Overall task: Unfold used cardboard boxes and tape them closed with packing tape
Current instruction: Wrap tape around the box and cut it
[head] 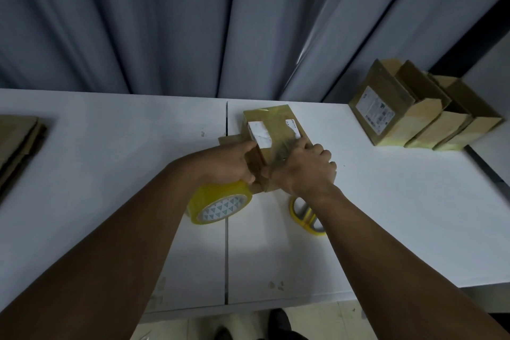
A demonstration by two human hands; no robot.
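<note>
Here, a small cardboard box [278, 130] sits near the middle of the white table [110, 146], just right of the seam in the tabletop, with white labels and shiny tape on its top. The left hand [229, 164] grips its near left side, fingers curled round the edge. The right hand [306, 170] holds the near right corner, fingers bent down over the taped top. A yellow tape roll [220, 205] lies just below the left hand. Yellow-handled scissors [305, 215] lie partly hidden under the right forearm. Three boxes [414, 113] stand together at the far right, and flattened cardboard [19, 141] lies at the left edge.
</note>
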